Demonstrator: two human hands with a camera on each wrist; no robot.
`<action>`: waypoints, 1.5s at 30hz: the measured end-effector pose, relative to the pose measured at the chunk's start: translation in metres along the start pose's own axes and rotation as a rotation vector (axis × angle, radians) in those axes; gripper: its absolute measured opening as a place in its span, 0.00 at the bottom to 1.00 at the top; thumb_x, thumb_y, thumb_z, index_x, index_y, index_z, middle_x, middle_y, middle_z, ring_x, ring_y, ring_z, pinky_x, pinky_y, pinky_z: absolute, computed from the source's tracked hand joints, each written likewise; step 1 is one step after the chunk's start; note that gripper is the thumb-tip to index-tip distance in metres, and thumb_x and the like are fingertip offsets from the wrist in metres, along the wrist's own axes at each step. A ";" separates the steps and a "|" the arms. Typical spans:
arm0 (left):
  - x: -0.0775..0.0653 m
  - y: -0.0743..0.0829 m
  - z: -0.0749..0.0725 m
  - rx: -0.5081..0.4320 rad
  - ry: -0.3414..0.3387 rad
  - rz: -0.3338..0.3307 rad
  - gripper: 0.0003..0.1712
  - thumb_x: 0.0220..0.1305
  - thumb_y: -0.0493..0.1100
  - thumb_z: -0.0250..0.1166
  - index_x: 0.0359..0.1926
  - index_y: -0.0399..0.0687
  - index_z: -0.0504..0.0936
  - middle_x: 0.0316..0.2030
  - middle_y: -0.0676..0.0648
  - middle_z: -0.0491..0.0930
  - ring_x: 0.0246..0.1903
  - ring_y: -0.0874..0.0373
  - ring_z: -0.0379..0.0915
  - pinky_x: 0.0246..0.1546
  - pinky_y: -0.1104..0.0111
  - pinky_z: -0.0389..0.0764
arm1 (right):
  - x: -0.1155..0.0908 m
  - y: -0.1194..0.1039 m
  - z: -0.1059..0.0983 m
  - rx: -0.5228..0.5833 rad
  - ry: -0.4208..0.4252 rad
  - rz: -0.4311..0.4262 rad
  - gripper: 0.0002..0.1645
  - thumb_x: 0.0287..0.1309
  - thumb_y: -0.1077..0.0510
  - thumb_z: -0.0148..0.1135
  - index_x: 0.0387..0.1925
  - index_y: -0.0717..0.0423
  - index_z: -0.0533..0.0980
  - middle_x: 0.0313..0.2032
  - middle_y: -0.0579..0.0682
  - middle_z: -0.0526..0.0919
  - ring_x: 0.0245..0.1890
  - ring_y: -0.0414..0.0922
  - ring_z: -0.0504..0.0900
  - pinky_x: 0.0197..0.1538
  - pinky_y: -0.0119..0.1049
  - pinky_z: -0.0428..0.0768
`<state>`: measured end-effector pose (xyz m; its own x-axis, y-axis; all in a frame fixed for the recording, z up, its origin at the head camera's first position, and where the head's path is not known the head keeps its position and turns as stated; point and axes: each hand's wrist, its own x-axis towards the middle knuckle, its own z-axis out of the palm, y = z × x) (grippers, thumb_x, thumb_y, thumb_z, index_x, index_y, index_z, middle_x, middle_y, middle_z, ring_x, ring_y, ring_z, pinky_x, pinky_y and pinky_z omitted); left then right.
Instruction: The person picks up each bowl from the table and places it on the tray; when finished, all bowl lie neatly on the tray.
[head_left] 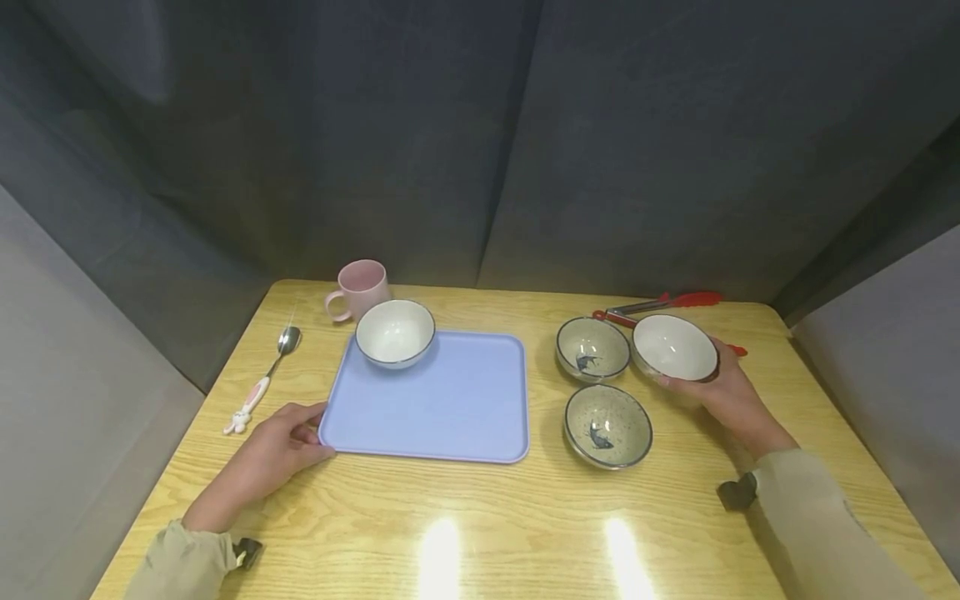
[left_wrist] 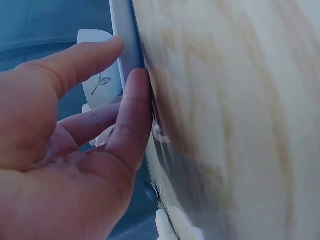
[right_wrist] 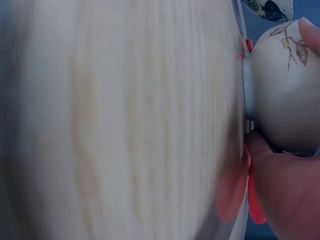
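My right hand grips a white-lined bowl by its right side, thumb along the near wall; in the right wrist view the bowl shows a leafy branch print. Whether its foot touches the table cannot be made out. At the near left corner of a light-blue tray, my left hand holds the edge between thumb and fingers. A matching white bowl stands on the tray's far left corner. Two speckled bowls with dark blue fish motifs stand left of the right hand.
Behind the tray is a pink mug. A spoon with a rabbit-shaped handle lies to the left. Red-tipped tongs and another red utensil lie behind the right-hand bowls, partly hidden. Dark cloth hangs beyond the wooden table.
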<state>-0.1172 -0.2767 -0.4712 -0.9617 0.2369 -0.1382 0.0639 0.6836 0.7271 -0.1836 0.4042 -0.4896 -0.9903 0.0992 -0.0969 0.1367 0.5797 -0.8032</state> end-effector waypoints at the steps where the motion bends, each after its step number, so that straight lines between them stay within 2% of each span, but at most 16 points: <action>1: 0.000 0.000 0.000 -0.002 -0.002 -0.003 0.44 0.69 0.40 0.81 0.78 0.27 0.73 0.56 0.39 0.83 0.48 0.56 0.81 0.41 0.75 0.84 | 0.000 0.001 0.000 0.002 0.001 0.004 0.75 0.67 0.42 0.81 0.91 0.59 0.38 0.87 0.71 0.53 0.82 0.72 0.63 0.80 0.76 0.65; 9: -0.001 0.000 -0.001 -0.004 -0.014 -0.003 0.44 0.70 0.41 0.80 0.79 0.27 0.72 0.56 0.40 0.82 0.49 0.55 0.81 0.42 0.75 0.83 | 0.000 0.006 -0.003 0.012 0.000 0.034 0.76 0.68 0.40 0.80 0.91 0.60 0.35 0.87 0.74 0.48 0.84 0.75 0.59 0.81 0.77 0.62; 22: -0.002 0.001 -0.001 0.001 -0.005 0.005 0.44 0.69 0.40 0.80 0.78 0.26 0.72 0.54 0.40 0.83 0.48 0.56 0.81 0.41 0.75 0.84 | -0.010 -0.003 -0.002 0.079 0.005 0.039 0.74 0.71 0.44 0.78 0.91 0.60 0.34 0.88 0.73 0.45 0.85 0.74 0.54 0.84 0.75 0.58; 34: -0.001 0.000 -0.001 0.002 -0.009 0.001 0.44 0.70 0.41 0.80 0.79 0.26 0.72 0.55 0.39 0.83 0.48 0.56 0.81 0.41 0.75 0.84 | -0.010 0.000 -0.005 0.065 0.008 0.035 0.73 0.72 0.43 0.77 0.91 0.61 0.35 0.88 0.72 0.47 0.84 0.73 0.56 0.84 0.72 0.60; 39: -0.001 0.001 -0.002 0.006 -0.012 -0.003 0.45 0.70 0.41 0.80 0.79 0.27 0.71 0.57 0.38 0.83 0.49 0.55 0.81 0.41 0.74 0.84 | -0.013 -0.007 -0.008 0.049 0.013 0.034 0.75 0.71 0.42 0.78 0.91 0.61 0.34 0.88 0.73 0.45 0.84 0.74 0.56 0.84 0.73 0.60; 45: -0.001 0.002 -0.002 0.005 -0.013 -0.001 0.45 0.70 0.40 0.80 0.79 0.26 0.71 0.58 0.38 0.83 0.49 0.55 0.81 0.41 0.74 0.84 | -0.017 -0.019 -0.007 0.061 0.016 0.029 0.75 0.70 0.44 0.79 0.91 0.61 0.33 0.88 0.71 0.46 0.84 0.71 0.57 0.84 0.67 0.64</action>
<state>-0.1168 -0.2764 -0.4684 -0.9581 0.2451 -0.1480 0.0641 0.6874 0.7234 -0.1692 0.3977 -0.4685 -0.9854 0.1287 -0.1113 0.1630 0.5260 -0.8347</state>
